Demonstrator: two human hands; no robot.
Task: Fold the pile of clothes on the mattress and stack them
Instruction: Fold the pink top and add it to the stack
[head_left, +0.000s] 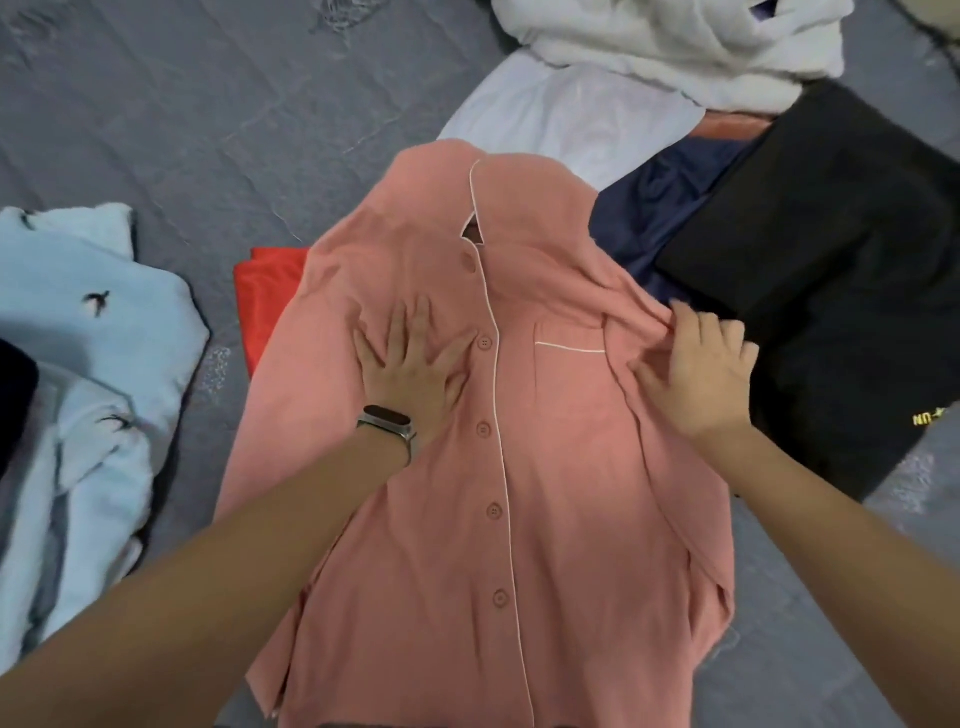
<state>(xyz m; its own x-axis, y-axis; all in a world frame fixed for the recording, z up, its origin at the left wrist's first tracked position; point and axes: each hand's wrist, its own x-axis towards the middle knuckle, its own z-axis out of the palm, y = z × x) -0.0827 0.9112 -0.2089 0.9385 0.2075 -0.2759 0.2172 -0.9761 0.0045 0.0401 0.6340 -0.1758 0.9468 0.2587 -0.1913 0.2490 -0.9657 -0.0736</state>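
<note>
A salmon-pink button-up shirt (561, 467) with white piping lies face up and lengthwise on the grey mattress (182, 119), collar at the far end. My left hand (410, 358), with a watch on the wrist, presses flat with spread fingers on the shirt's chest, left of the buttons. At the shirt's right shoulder, just beside the chest pocket, my right hand (696, 369) grips a bunched fold of the pink fabric.
A light-blue fleecy garment (93, 364) lies at the left. A red cloth (265, 296) pokes out from under the shirt's left side. At the right lie a black garment (831, 270) and a navy one (654, 208); white clothes (649, 57) are heaped at the far right.
</note>
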